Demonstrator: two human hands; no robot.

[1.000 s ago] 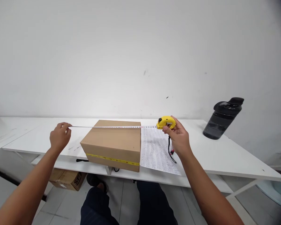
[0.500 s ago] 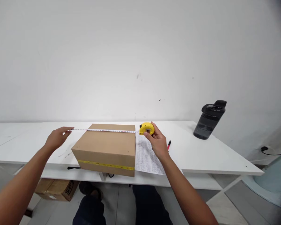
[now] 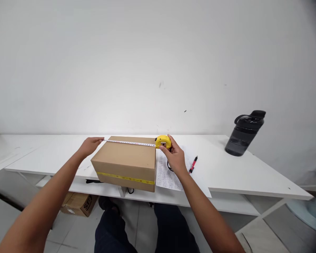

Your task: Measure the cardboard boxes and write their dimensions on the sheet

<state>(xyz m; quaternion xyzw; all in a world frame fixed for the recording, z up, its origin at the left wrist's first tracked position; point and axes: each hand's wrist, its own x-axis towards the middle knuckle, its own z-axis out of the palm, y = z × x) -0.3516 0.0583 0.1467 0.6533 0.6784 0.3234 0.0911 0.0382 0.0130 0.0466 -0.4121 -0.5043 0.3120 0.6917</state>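
A brown cardboard box (image 3: 126, 154) with a yellow printed strip along its front side sits on the white table (image 3: 216, 172). My right hand (image 3: 176, 156) grips a yellow tape measure (image 3: 163, 142) by the box's right edge. From its case the white blade (image 3: 129, 142) stretches leftward over the box top. At the box's left edge, my left hand (image 3: 91, 146) pinches the blade's free end between thumb and fingers. A paper sheet with writing (image 3: 168, 175) lies to the right of the box, partly under my right wrist.
A red and black pen (image 3: 193, 164) rests on the paper's right side. Farther right stands a dark water bottle (image 3: 243, 135). Under the table, a carton (image 3: 79, 203) is on the floor near my feet. The white wall runs behind the table.
My left hand has moved right, bringing the blade's end close to the box's left edge. The drawn-out blade is shorter. The view has shifted slightly.
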